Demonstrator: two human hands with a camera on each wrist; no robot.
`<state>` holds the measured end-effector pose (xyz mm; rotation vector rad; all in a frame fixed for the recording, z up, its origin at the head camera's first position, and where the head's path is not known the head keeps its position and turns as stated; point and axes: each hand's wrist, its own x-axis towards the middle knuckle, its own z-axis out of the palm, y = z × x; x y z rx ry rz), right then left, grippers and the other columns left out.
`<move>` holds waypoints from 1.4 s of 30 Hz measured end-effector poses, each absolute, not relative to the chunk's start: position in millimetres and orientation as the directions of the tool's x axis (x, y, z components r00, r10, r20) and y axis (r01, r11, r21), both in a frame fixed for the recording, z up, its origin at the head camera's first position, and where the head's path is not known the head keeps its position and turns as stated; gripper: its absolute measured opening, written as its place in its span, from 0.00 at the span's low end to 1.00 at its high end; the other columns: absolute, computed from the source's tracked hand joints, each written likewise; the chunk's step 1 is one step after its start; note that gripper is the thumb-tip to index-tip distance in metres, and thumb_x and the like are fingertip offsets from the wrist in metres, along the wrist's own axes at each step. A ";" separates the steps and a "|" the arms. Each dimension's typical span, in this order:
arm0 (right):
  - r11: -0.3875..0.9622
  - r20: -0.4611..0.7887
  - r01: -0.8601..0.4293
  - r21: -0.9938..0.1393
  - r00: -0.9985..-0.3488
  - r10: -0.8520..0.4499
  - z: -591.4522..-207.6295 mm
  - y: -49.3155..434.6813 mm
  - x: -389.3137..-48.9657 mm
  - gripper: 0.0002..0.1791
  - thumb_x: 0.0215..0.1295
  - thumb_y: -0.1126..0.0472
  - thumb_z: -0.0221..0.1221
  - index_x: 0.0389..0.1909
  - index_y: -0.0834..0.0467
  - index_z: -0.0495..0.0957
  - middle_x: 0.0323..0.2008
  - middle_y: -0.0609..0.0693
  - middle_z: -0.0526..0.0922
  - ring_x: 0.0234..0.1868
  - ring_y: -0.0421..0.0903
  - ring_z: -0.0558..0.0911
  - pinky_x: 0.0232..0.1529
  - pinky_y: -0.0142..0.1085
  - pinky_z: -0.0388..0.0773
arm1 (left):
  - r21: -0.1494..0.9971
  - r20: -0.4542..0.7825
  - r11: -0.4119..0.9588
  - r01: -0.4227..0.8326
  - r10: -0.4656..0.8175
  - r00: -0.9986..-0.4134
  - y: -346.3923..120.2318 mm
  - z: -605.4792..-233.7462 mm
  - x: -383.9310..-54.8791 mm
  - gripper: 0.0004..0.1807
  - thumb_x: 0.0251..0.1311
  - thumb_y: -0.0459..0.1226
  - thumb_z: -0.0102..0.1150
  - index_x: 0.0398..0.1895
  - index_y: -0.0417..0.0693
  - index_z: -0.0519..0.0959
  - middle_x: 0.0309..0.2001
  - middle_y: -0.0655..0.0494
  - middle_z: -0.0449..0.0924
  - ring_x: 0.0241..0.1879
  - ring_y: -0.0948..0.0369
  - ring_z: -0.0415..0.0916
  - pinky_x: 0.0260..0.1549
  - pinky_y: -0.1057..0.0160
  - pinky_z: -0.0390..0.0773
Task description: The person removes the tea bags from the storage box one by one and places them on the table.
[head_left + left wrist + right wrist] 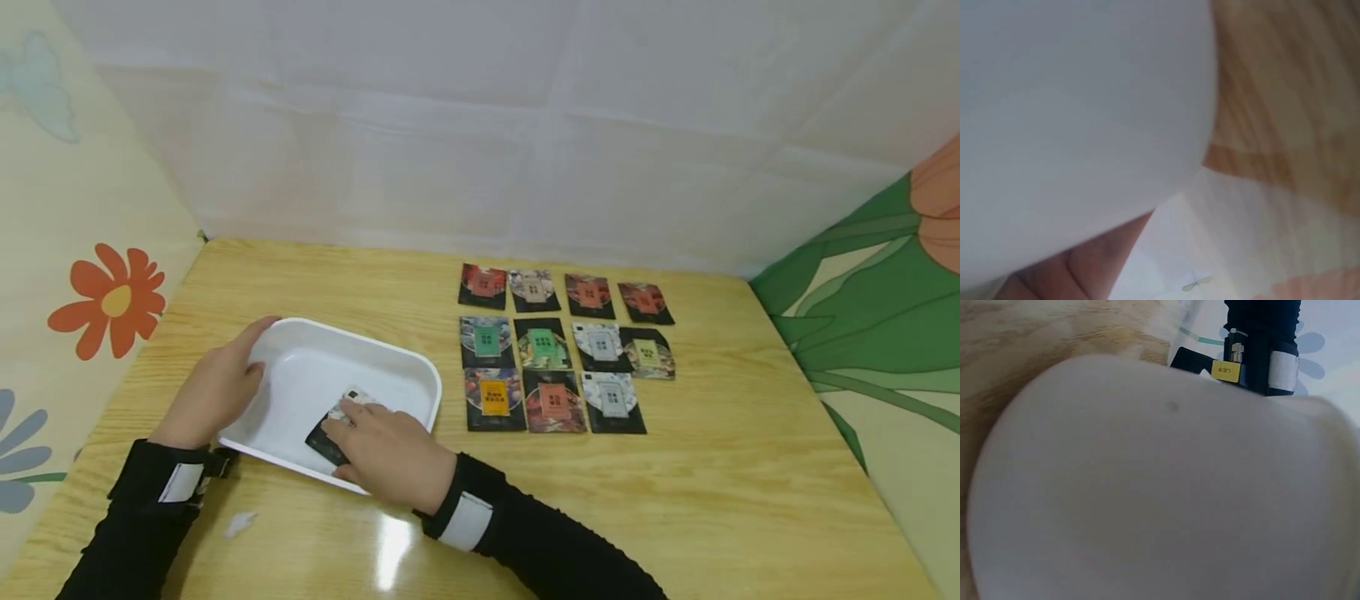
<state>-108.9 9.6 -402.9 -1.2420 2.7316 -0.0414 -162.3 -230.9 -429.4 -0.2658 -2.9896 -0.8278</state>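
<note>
A white rectangular tray sits tilted in angle at the left of the table. My left hand grips its left side, thumb over the rim; in the left wrist view, fingers show below the white tray wall. Inside the tray, my right hand holds a small black-and-white packet, its fingers across the top and its thumb at the near edge. The hand hides part of that packet. In the right wrist view the tray's outer wall fills most of the picture.
To the right of the tray, several printed packets lie flat in three rows on the wooden table. A white scrap lies near the left sleeve. A white sheet hangs behind the table.
</note>
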 end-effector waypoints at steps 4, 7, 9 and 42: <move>0.682 -0.147 -0.723 -0.112 -0.666 -0.731 -406.3 9.7 -111.7 0.31 0.64 0.39 0.54 0.64 0.48 0.70 0.60 0.49 0.73 0.56 0.42 0.76 0.41 0.31 0.76 | 0.499 0.077 0.850 0.169 0.151 -0.986 -230.3 -429.8 -162.7 0.33 0.62 0.27 0.51 0.71 0.42 0.58 0.46 0.30 0.76 0.29 0.51 0.71 0.28 0.58 0.71; 0.703 -0.151 -0.705 -0.098 -0.687 -0.710 -408.9 8.4 -113.9 0.32 0.62 0.37 0.56 0.64 0.48 0.70 0.59 0.48 0.74 0.56 0.41 0.75 0.38 0.31 0.75 | 0.498 0.080 0.850 0.172 0.152 -0.985 -230.3 -429.9 -163.1 0.33 0.62 0.27 0.51 0.72 0.42 0.57 0.47 0.30 0.76 0.30 0.50 0.71 0.30 0.55 0.74; 0.722 -0.159 -0.686 -0.093 -0.706 -0.690 -411.0 6.9 -114.6 0.34 0.60 0.37 0.58 0.64 0.48 0.70 0.59 0.48 0.74 0.54 0.41 0.75 0.37 0.32 0.74 | 0.500 0.083 0.848 0.176 0.155 -0.984 -230.3 -430.2 -163.4 0.33 0.62 0.27 0.51 0.71 0.42 0.58 0.47 0.30 0.76 0.30 0.50 0.71 0.31 0.54 0.74; 0.617 0.160 -0.774 -0.142 -0.633 -0.758 -401.2 44.6 -107.8 0.14 0.71 0.61 0.50 0.50 0.47 0.79 0.46 0.35 0.83 0.40 0.32 0.82 0.29 0.22 0.72 | 0.510 0.067 0.844 0.167 0.154 -0.986 -229.7 -430.9 -162.8 0.33 0.62 0.28 0.51 0.72 0.42 0.57 0.41 0.33 0.77 0.29 0.51 0.71 0.32 0.52 0.76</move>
